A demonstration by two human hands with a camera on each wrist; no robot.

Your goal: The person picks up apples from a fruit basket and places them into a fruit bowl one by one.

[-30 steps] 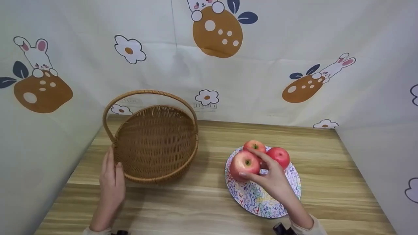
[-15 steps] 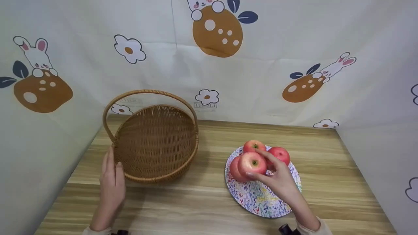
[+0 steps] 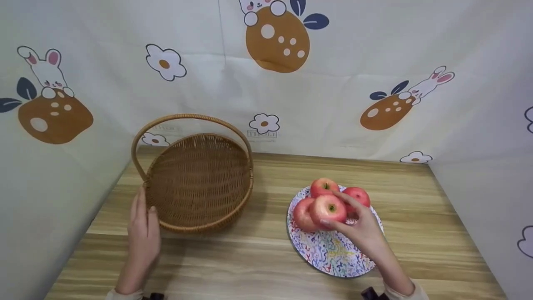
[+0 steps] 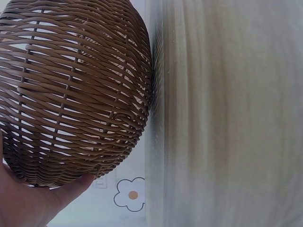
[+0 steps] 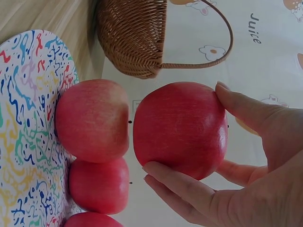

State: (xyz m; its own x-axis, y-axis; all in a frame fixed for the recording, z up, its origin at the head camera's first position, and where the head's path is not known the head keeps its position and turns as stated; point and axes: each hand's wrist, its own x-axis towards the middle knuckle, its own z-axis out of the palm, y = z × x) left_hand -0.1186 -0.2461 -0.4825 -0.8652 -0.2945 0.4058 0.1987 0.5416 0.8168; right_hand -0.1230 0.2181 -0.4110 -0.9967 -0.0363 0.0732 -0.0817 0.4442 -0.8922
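Observation:
My right hand grips a red apple between thumb and fingers, above the patterned round plate. In the right wrist view, a gap shows between the held apple and the apples below it. Three other apples are on the plate: one at the left, one at the back and one at the right, partly behind my fingers. My left hand rests with straight fingers against the left side of a wicker basket; its thumb touches the weave in the left wrist view.
The basket's arched handle rises at its back, near the printed curtain that encloses the wooden table at the rear and sides. Bare tabletop lies between basket and plate. Dark wrist devices sit at both cuffs.
My right hand has drawn the held apple to the right over the plate, so the left apple beneath it shows more. The left hand and basket have stayed in place.

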